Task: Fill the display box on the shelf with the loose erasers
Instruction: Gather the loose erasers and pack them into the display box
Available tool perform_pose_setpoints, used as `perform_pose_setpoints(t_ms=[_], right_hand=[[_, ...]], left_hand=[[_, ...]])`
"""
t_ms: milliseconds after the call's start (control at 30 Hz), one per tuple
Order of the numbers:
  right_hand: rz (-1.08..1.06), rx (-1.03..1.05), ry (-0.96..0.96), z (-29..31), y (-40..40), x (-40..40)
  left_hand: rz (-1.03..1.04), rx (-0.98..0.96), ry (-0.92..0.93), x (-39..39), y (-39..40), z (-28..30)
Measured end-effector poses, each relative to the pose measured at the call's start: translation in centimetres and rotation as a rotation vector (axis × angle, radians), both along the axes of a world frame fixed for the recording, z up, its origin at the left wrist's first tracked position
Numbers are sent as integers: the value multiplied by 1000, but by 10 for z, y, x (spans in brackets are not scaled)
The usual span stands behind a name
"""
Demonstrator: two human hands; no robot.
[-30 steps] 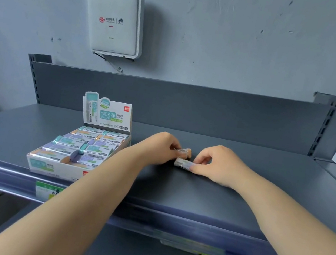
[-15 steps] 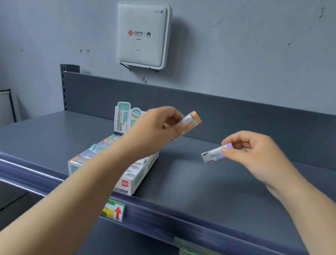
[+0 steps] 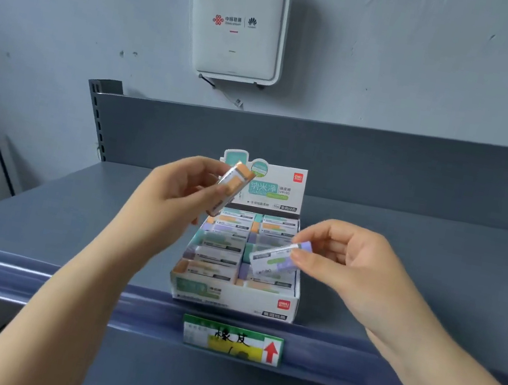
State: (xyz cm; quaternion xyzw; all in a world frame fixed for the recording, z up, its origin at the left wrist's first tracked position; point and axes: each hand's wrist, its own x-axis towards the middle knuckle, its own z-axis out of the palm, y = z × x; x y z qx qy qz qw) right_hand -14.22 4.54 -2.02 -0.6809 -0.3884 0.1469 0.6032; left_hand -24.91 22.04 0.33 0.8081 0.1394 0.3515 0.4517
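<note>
Right hand (image 3: 347,270) pinches purple eraser (image 3: 278,259) low over box (image 3: 234,297), frame centre, long axis crosswise; left hand (image 3: 178,192) grips orange eraser (image 3: 233,188) higher, upper left of box.

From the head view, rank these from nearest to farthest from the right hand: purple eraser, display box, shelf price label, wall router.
1. purple eraser, pinched in the right hand.
2. display box, just below-left.
3. shelf price label, on the shelf's front edge.
4. wall router, high on the wall.
</note>
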Motion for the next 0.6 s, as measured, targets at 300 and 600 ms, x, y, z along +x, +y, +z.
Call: perform_pose_setpoints(t_ms=[300,600], right_hand=[[-68,-206,-99,-2,8,-14],[-55,-347,-311,5,3,-17]], left_hand=[[-227,93,32,-2,22,3],[-369,144,109,5,28,2]])
